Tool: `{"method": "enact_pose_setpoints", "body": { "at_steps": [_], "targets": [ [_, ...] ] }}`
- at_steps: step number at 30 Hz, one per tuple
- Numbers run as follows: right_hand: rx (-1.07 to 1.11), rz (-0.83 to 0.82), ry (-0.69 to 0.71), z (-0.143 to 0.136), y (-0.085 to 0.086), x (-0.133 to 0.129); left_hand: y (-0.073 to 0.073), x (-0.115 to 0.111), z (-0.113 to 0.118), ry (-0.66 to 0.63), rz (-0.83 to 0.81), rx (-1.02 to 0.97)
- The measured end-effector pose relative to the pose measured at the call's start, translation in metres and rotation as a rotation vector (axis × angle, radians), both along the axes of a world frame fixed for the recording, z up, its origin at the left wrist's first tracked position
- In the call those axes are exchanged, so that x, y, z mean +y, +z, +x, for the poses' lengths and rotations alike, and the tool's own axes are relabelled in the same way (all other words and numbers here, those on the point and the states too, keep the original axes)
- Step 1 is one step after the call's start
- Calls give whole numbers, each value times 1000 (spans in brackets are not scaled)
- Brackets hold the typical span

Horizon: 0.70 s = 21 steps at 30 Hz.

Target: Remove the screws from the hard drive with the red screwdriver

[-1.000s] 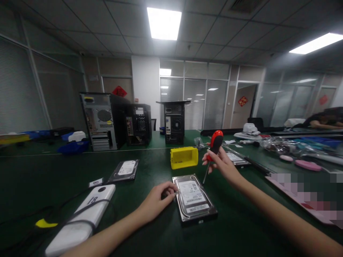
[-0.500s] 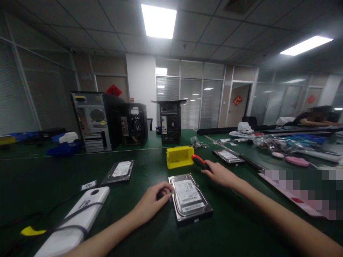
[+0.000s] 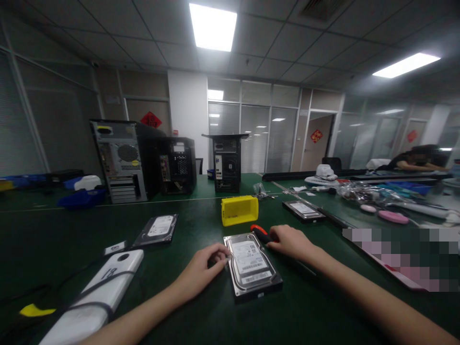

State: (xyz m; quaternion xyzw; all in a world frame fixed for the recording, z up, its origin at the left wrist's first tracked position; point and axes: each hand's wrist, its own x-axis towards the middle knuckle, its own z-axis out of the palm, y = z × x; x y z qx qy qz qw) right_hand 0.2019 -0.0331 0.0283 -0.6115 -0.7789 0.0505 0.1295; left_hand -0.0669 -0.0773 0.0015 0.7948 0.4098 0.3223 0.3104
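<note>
A silver hard drive (image 3: 251, 263) lies label up on the green table (image 3: 201, 316). Beside its left edge is my left hand (image 3: 210, 263), fingers curled with the tips together; whether they pinch something small is too fine to tell. My right hand (image 3: 291, 242) is closed on a screwdriver (image 3: 261, 234) with a red and black handle, just right of the drive's upper corner. The shaft points down to the right, partly hidden under the hand. Behind the drive stands a yellow bin (image 3: 239, 211) on its side, its open face towards me.
Two more hard drives lie at the left (image 3: 160, 229) and right (image 3: 304, 210). A white power strip (image 3: 97, 297) with a black cable is at the lower left. Three computer cases (image 3: 122, 163) stand behind. A person (image 3: 413, 160) leans on a table at the far right.
My right hand and the screwdriver have come down lower, nearer the drive and the table. My left hand stays beside the drive. The whole view has shifted slightly.
</note>
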Motion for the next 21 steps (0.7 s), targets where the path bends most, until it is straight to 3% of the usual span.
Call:
{"method": "enact_pose_setpoints", "body": {
  "at_steps": [5, 12, 21],
  "targets": [
    [142, 128, 210, -9, 15, -10, -1, 0, -1, -5, 7, -10],
    [-326, 155, 262, -24, 9, -21, 0, 1, 0, 1, 7, 14],
    [-327, 121, 375, -23, 10, -24, -1, 1, -1, -3, 11, 5]
  ]
}}
